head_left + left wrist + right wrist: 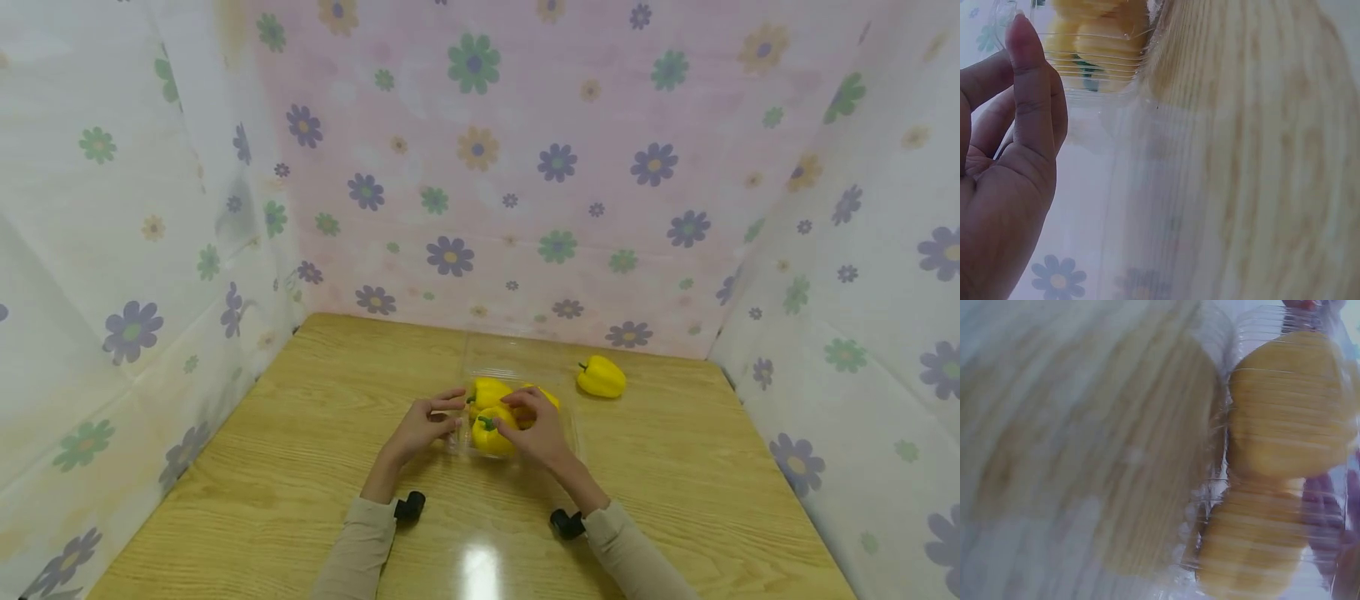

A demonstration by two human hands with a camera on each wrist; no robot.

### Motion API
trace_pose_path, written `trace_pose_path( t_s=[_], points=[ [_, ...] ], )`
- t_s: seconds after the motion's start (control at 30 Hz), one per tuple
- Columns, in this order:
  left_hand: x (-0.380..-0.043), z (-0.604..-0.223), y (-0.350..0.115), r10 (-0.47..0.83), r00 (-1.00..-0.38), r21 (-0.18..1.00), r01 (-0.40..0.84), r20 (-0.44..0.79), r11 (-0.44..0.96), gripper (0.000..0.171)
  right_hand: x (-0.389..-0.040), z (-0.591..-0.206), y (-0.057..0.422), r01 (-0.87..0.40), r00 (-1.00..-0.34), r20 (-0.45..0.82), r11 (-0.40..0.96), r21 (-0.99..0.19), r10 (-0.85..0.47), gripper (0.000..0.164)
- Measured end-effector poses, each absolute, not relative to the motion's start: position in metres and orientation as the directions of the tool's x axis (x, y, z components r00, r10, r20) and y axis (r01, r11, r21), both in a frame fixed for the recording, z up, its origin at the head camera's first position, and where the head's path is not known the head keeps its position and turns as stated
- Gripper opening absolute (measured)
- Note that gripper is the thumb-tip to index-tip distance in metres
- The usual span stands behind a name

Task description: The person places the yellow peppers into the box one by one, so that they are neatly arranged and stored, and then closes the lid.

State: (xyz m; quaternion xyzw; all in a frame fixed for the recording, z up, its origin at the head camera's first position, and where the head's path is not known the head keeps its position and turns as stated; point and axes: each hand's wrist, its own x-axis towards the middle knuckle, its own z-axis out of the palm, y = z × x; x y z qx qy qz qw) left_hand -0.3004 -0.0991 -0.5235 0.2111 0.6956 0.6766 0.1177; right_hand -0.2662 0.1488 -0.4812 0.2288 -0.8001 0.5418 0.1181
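Fingers of the right hand [542,433] curl down over the yellow peppers [495,412] packed in the clear plastic container [576,433], fingertips resting on the top ones. The left hand [423,427] steadies the container's left wall, thumb and fingers lightly bent against the thin plastic; whether that grip truly pinches the rim I cannot tell. The container sits mid-worktop [300,467], its clear lid folded back on the far side. A loose pepper [601,377] lies apart to the far right. Risk here, I'd judge: the flimsy wall buckles under a squeeze, or a rounded pepper rolls out across the smooth wood.
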Motion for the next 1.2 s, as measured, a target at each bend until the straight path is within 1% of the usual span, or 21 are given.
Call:
trace_pose_path(
  t_s=[0.07,0.23,0.37,0.57,0.7,0.8,0.97,1.07,1.2],
  points=[
    [-0.301,-0.523,-0.099,0.453,-0.882,0.99,0.14,0.128,-0.007,0.041,-0.26,-0.468,0.149,-0.483,-0.874,0.439,0.281,-0.829,-0.206,0.029],
    [-0.301,-0.523,-0.099,0.458,-0.878,0.99,0.141,0.14,-0.033,0.042,-0.267,-0.464,0.163,-0.49,-0.871,0.455,0.26,-0.832,-0.185,0.02],
    [-0.301,-0.523,-0.098,0.454,-0.881,0.991,0.13,0.132,-0.036,0.042,-0.284,-0.475,0.181,-0.505,-0.862,0.477,0.234,-0.831,-0.169,0.018],
    [-0.3,-0.523,-0.097,0.452,-0.884,0.992,0.119,0.121,-0.034,0.043,-0.309,-0.493,0.212,-0.542,-0.839,0.539,0.22,-0.811,-0.079,0.02],
    [-0.3,-0.523,-0.097,0.449,-0.886,0.993,0.113,0.118,-0.038,0.042,-0.316,-0.491,0.232,-0.517,-0.848,0.531,0.227,-0.825,-0.002,0.022],
    [-0.3,-0.523,-0.097,0.446,-0.887,0.993,0.112,0.12,-0.044,0.043,-0.315,-0.481,0.243,-0.5,-0.85,0.526,0.254,-0.828,0.039,0.023],
    [-0.3,-0.523,-0.097,0.445,-0.887,0.992,0.114,0.126,-0.054,0.043,-0.309,-0.463,0.257,-0.43,-0.873,0.482,0.34,-0.836,0.081,0.026],
    [-0.3,-0.523,-0.097,0.447,-0.886,0.992,0.112,0.123,-0.051,0.043,-0.314,-0.468,0.269,-0.389,-0.883,0.453,0.351,-0.852,0.123,0.029],
    [-0.3,-0.523,-0.098,0.451,-0.885,0.994,0.104,0.112,-0.043,0.043,-0.331,-0.493,0.29,-0.36,-0.884,0.434,0.337,-0.87,0.175,0.033]
  ],
)
